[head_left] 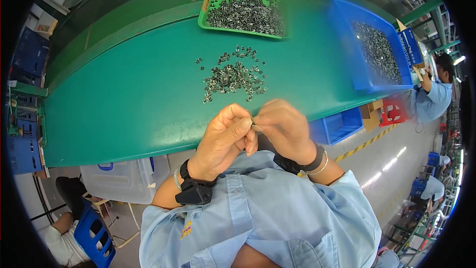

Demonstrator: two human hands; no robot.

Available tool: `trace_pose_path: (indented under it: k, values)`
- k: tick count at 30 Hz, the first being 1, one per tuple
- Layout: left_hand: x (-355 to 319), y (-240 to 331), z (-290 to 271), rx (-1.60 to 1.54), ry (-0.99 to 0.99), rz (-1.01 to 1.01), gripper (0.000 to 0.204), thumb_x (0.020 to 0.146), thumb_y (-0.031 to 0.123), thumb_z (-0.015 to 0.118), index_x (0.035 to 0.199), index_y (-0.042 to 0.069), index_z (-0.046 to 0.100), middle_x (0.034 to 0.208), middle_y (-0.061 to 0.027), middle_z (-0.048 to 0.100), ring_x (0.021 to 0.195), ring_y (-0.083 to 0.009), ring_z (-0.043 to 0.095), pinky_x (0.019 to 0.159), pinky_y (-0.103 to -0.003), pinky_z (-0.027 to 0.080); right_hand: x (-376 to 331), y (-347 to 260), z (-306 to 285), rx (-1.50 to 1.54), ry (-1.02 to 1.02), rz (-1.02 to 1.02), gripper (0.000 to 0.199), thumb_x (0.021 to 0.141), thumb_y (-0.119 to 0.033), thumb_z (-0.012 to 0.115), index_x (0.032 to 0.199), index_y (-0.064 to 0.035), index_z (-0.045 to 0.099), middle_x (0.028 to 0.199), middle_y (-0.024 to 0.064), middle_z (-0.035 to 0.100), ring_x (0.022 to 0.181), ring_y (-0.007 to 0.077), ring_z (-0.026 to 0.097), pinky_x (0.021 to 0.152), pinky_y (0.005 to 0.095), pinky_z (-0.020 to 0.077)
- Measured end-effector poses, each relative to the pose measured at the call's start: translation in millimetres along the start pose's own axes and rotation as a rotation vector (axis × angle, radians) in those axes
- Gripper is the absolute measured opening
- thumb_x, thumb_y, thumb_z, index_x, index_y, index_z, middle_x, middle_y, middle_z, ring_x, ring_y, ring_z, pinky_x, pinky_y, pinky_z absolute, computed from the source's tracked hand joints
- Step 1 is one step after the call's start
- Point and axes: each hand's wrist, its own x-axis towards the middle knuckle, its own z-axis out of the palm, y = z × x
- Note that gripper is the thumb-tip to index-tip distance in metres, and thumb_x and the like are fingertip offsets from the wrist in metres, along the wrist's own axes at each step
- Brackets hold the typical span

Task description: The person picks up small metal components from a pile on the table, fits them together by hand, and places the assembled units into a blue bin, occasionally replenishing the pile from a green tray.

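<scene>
Both hands meet above the near edge of the green table [124,104]. My left hand [227,136] is closed, thumb and forefinger pinching a tiny dark metal part [253,124]. From the other side my right hand [285,125], slightly blurred, has its fingertips pressed together on the same part. The part is mostly covered by the fingers, so its exact shape cannot be made out. Just beyond the hands lies a loose pile of small shiny metal pieces [229,79], with several strays around it.
A green tray [204,20] of similar metal pieces stands at the back. To the right, a blue bin [347,44] holds many more. A blue crate [342,128] and a red stool [394,111] are below the table's right edge. A co-worker [434,97] sits at far right.
</scene>
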Motion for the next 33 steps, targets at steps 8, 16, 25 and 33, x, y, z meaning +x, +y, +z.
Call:
trace_pose_path:
  k: [8,16,25,33]
  values:
    - [-2,3,1,0.189,0.07,0.022,0.016,0.094,0.021,0.052,0.092,0.006,0.048,0.072,-0.0065,0.057,0.058,-0.0164,0.055,0.053,-0.029,0.045,-3,3,-1,0.011,-0.04,0.064,0.018,0.075,0.002,0.068,0.089,-0.0055,0.059,0.08,0.0068,0.061,0.074,0.022,0.059,0.064,0.0312,0.0476]
    - [-1,3,4,0.125,0.069,0.017,0.016,0.095,0.022,0.05,0.092,0.006,0.048,0.072,-0.0079,0.058,0.06,-0.0158,0.055,0.055,-0.029,0.046,-3,4,-2,0.058,-0.012,0.149,0.019,0.074,0.002,0.069,0.087,-0.006,0.059,0.081,0.0073,0.061,0.075,0.0211,0.059,0.065,0.0303,0.0475]
    - [8,3,2,0.205,0.106,0.03,0.016,0.096,0.021,0.049,0.096,0.005,0.051,0.076,-0.0059,0.058,0.062,-0.0127,0.055,0.056,-0.026,0.045,2,10,-8,0.026,-0.035,0.191,0.016,0.075,0.001,0.069,0.085,-0.0055,0.059,0.082,0.0069,0.061,0.075,0.0186,0.059,0.065,0.0283,0.0471]
    - [11,6,-4,0.179,0.12,0.017,0.018,0.096,0.018,0.048,0.105,0.003,0.052,0.075,-0.0059,0.057,0.06,-0.0131,0.054,0.056,-0.026,0.045,110,73,-64,-0.109,-0.031,0.421,0.008,0.086,-0.01,0.061,0.089,-0.0023,0.06,0.084,0.0042,0.062,0.079,0.0111,0.059,0.07,0.0256,0.048]
